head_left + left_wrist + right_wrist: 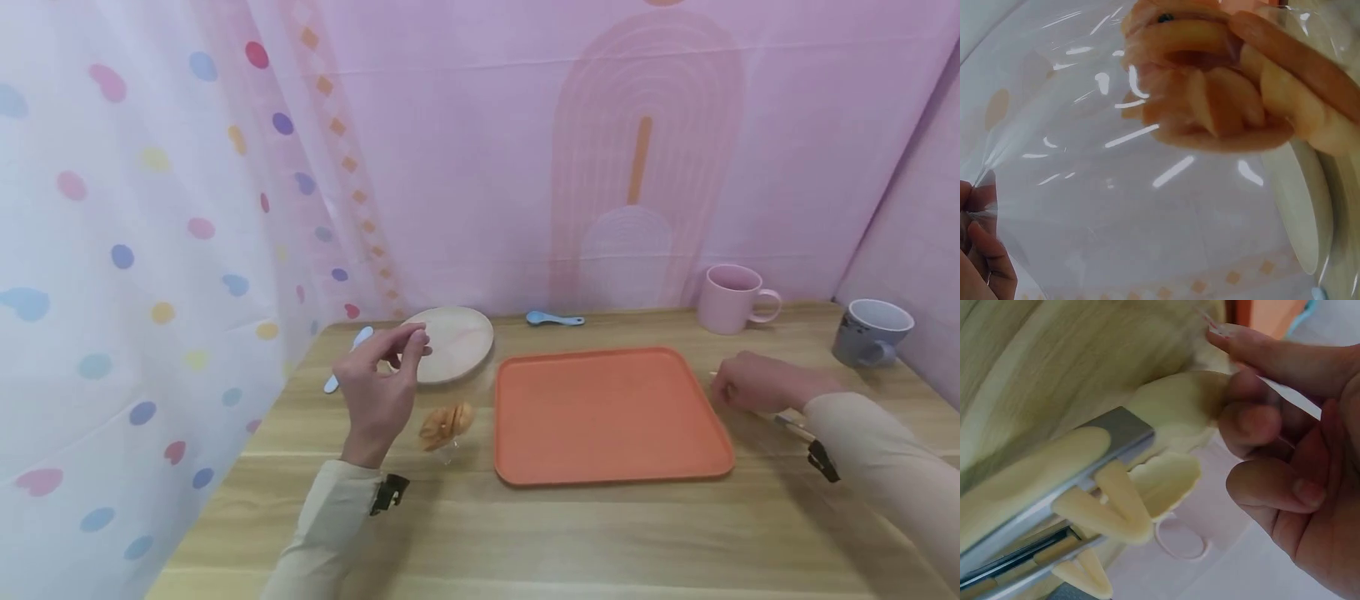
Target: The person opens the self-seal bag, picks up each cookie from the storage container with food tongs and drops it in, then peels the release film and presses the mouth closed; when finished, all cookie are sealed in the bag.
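Observation:
My left hand (416, 340) is raised above the table's left side and pinches the top of a clear plastic bag (1085, 187) between thumb and fingers (975, 247). Orange pastry-like pieces (446, 425) hang in the bag just above the wood, and fill the top of the left wrist view (1222, 106). My right hand (726, 388) rests on the table right of the orange tray (611, 417). Its curled fingers (1254, 422) and thumb grip a cream and metal utensil (1166, 419), whose metal end (787, 422) shows by the sleeve.
A beige plate (450, 342) lies behind the left hand, with a pale spoon (347, 360) to its left. A blue spoon (553, 318) lies by the back wall. A pink mug (731, 298) and a grey-blue mug (870, 332) stand at back right.

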Tool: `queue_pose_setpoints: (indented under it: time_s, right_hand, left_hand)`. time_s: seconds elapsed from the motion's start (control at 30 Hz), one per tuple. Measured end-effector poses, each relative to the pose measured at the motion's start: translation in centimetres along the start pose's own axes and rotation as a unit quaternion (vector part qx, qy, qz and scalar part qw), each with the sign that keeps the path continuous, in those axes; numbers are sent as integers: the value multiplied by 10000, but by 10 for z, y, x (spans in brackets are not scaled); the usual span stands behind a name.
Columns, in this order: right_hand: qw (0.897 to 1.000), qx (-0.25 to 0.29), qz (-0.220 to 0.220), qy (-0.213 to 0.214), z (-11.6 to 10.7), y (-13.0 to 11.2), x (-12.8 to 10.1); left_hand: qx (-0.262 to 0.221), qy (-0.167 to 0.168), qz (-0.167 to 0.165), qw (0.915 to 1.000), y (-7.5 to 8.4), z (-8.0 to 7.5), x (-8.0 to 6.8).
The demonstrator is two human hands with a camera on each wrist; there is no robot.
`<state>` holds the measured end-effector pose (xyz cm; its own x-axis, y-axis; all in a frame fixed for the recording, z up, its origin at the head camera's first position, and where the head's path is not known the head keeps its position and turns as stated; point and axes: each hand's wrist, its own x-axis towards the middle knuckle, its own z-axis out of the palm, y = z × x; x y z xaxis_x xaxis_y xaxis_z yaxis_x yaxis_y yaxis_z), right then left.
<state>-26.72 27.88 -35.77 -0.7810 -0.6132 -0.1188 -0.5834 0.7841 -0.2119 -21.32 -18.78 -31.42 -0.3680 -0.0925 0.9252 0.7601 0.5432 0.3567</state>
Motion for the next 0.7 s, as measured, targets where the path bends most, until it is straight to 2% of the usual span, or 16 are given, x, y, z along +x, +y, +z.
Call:
queue_pose_setpoints:
  time_s: [0.13,0.27,0.37,0.43,0.5,0.6,0.7]
  right_hand:
    - [9991,-118,-28,412,-4,0,-5]
    - [9938,123,119,1103,-12,-12,-8]
    - [9804,659,85,1854,-13,-36,-3]
    - [9700,1077,-47,2178,-10,-59,6]
    - [9614,1565,-209,2255,-5,-82,19]
    - [9524,2285,-305,1993,6,-116,41]
    - [9318,3094,-258,1881,16,-144,60]
  left_hand:
    - [-59,-78,-4,10000,1,4,0]
    - [-164,-132,-79,9997,3,9,-1]
    - [-318,-151,-20,9994,4,13,-1]
    - [-551,-198,-31,9983,6,17,0]
    - [-835,-218,-128,9962,8,21,1]
    - [-1222,-222,-371,9916,12,30,2]
    - [-1356,-181,-498,9893,18,40,2]
